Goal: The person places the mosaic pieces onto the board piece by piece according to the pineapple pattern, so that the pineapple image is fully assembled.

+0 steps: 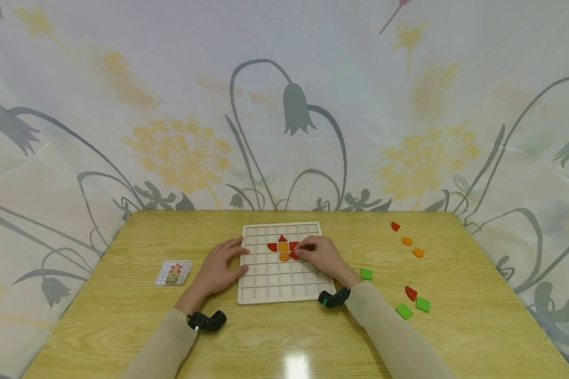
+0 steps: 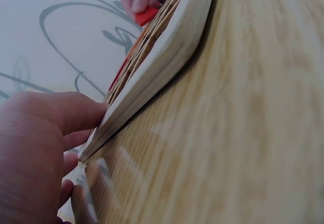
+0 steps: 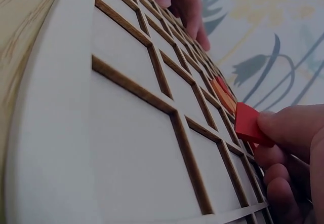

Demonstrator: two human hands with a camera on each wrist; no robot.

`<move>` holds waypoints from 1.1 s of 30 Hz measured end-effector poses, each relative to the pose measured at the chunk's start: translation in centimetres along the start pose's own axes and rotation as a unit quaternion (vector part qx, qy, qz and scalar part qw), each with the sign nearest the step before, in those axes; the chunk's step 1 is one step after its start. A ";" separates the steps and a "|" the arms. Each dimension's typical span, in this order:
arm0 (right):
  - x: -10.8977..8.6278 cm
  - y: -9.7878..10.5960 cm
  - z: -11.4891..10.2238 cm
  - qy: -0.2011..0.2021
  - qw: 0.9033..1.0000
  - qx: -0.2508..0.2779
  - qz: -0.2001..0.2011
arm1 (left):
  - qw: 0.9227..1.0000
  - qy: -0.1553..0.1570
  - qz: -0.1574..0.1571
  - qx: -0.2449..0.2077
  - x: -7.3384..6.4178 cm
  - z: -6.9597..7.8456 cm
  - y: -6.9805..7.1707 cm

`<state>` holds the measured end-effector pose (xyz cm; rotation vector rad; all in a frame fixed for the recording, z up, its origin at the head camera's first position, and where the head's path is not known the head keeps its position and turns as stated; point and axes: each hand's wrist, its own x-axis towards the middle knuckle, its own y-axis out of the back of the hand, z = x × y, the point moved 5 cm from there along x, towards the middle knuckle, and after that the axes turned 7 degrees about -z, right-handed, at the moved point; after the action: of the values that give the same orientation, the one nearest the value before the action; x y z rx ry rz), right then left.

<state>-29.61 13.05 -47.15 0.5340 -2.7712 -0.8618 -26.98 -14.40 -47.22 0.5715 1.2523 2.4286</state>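
A white gridded board (image 1: 263, 289) lies on the table. My right hand (image 1: 323, 256) is over its right half and pinches a red quarter-circle tile (image 3: 249, 125) between thumb and fingers, tilted above the grid in the right wrist view. Beside that tile, an orange square (image 1: 283, 247) sits in a cell, with an orange round tile (image 1: 284, 257) just below it. Red tiles lie left (image 1: 272, 247) of the square, above (image 1: 282, 238) it and to its right, the last partly hidden by my fingers. My left hand (image 1: 219, 267) rests with spread fingers against the board's left edge.
A small picture card (image 1: 174, 272) with a gridded pattern lies left of my left hand. On the right are green squares (image 1: 366, 273), orange rounds (image 1: 407, 241) and red quarter-circles (image 1: 411, 293), scattered on the wooden table (image 1: 256, 342). A patterned curtain (image 1: 185, 95) hangs behind.
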 end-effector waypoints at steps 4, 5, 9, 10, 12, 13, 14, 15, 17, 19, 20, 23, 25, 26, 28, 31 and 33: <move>0.0 -0.1 -0.1 0.004 1.000 0.006 0.007 | 1.000 0.001 -0.002 0.001 0.0 0.0 0.0; 0.0 -0.1 -0.1 0.004 1.000 0.007 0.009 | 1.000 0.001 -0.002 0.002 0.0 0.0 0.0; 0.0 -0.1 -0.1 0.005 1.000 -0.002 0.013 | 1.000 0.002 -0.002 0.004 0.0 0.0 0.0; -0.1 -0.1 -0.1 0.004 1.000 -0.005 0.014 | 1.000 0.002 -0.002 0.004 0.0 0.0 0.0; -0.1 -0.1 -0.1 0.001 1.000 -0.009 0.015 | 1.000 0.004 -0.003 0.003 0.0 -0.1 0.0; -0.2 -0.1 -0.1 -0.001 1.000 -0.009 0.016 | 1.000 0.004 -0.003 0.003 0.0 -0.1 0.0; -0.2 -0.1 -0.1 -0.004 1.000 -0.010 0.017 | 1.000 0.004 -0.003 0.002 0.0 -0.1 0.0; -0.2 -0.1 -0.1 -0.007 1.000 -0.011 0.018 | 1.000 0.005 -0.004 0.001 0.0 -0.1 0.0; -0.1 -0.1 0.0 -0.010 1.000 -0.016 0.023 | 1.000 0.005 -0.004 0.000 -0.1 -0.1 0.0; 0.0 -0.2 0.1 -0.010 0.999 -0.024 0.031 | 1.000 0.005 -0.003 0.000 -0.1 -0.1 0.0; 0.0 -0.2 0.1 -0.012 0.999 -0.029 0.036 | 1.000 0.005 -0.003 0.000 -0.1 -0.1 0.0; 0.2 -0.5 0.2 -0.017 0.998 -0.040 0.047 | 1.000 0.004 -0.002 0.004 -0.1 -0.3 0.0; 0.2 -0.5 0.1 -0.016 0.998 -0.047 0.050 | 1.000 0.005 -0.001 0.004 -0.1 -0.3 0.1; 0.2 -0.6 0.0 -0.014 0.997 -0.050 0.050 | 1.000 0.005 -0.001 0.004 -0.1 -0.3 0.0; 0.2 -0.5 -0.1 -0.013 0.997 -0.058 0.047 | 1.000 0.005 -0.002 0.003 0.0 -0.3 0.0; 0.0 -0.2 -0.3 -0.004 0.997 -0.067 0.036 | 1.000 0.005 -0.005 0.003 0.0 -0.3 0.0; -0.1 -0.1 -0.4 0.001 0.997 -0.073 0.021 | 1.000 0.004 -0.007 0.004 0.0 -0.2 0.0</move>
<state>-29.41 12.81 -46.82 0.4499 -2.6810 -1.0421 -27.06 -14.55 -47.37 0.5537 1.2661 2.4171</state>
